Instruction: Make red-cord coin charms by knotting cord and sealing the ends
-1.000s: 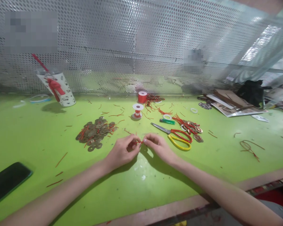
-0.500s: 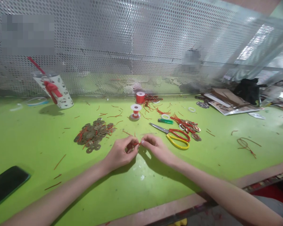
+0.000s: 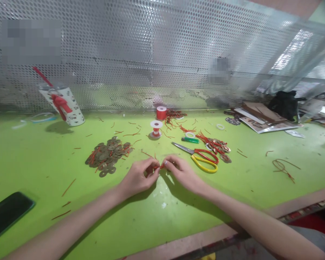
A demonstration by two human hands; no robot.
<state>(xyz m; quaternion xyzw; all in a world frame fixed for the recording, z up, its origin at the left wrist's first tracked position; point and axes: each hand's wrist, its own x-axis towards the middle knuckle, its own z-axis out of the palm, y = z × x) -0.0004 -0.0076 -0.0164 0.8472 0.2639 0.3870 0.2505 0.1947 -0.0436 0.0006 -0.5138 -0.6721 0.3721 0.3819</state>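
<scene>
My left hand [image 3: 142, 174] and my right hand [image 3: 178, 171] meet fingertip to fingertip above the green table. Between them runs a short piece of red cord [image 3: 161, 166], pinched by the thumb and forefinger of each hand. Whether anything else is inside my curled left fingers is hidden. A heap of bronze-coloured holed coins [image 3: 108, 154] with bits of red cord lies left of my left hand. Scissors [image 3: 204, 159] with one red and one yellow handle lie open-bladed just beyond my right hand. Past them is a bunch of coins tied with red cords [image 3: 218, 145].
Two spools of red cord [image 3: 156, 129] [image 3: 161, 113], a green lighter [image 3: 190, 139] and a white ring [image 3: 220, 126] lie farther back. A patterned cup [image 3: 67, 106] with a straw stands left. A phone [image 3: 12, 213] lies front left, papers [image 3: 262, 117] back right. Perforated metal sheeting [image 3: 151, 54] rises behind.
The fingers of my right hand have shifted slightly at the cord, and a little more red shows between the fingertips. The things on the table have stayed put.
</scene>
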